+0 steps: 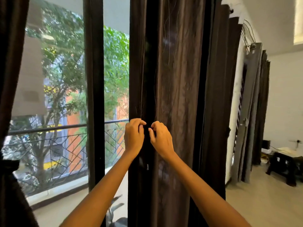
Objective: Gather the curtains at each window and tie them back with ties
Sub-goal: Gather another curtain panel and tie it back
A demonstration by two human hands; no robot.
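A dark brown curtain (178, 95) hangs gathered in long folds down the centre of the frame. Both forearms rise from the bottom edge to meet in front of it. The left hand (133, 138) and right hand (161, 139) sit close together just below mid-frame, fingers curled at a dark fold (whether they pinch a tie cannot be told). To the left, a window (64, 95) shows a tree and a balcony railing (49, 128). Further curtains (255, 112) hang at right, beside a dark stool (285, 169) on the floor.
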